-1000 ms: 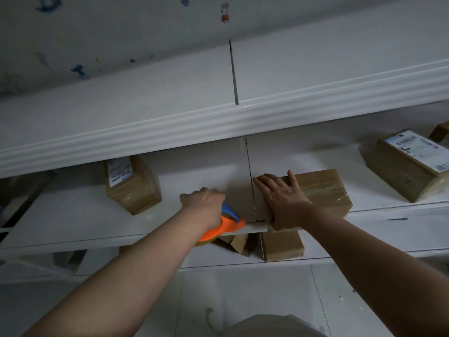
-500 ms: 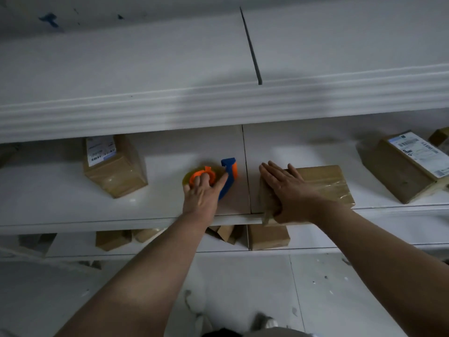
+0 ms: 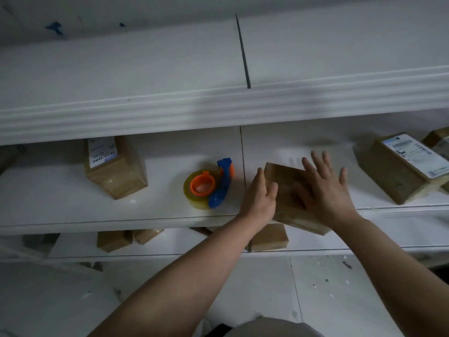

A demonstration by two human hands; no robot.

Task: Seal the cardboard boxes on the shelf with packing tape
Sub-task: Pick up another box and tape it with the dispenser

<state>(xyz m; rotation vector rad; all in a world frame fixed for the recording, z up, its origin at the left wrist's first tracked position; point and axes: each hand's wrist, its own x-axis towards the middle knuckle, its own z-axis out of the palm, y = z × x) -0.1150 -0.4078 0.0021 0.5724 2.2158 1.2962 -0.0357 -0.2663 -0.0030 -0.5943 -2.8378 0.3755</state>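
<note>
On middle shelf (image 3: 73, 210), box (image 3: 286, 183) sat askew at edge; my right hand (image 3: 323, 188) lay flat on top, left hand (image 3: 258, 200) flat against side, neither gripping. Nearby lay tape dispenser (image 3: 209, 183). Seemed repositioning; next, grab dispenser.

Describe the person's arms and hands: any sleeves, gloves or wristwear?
Left hand and right hand are bare: no gloves, rings, watch or bands visible. Both arms are uncovered down to the frame edge, with no sleeves in view. No markings show in this dim light.
</note>
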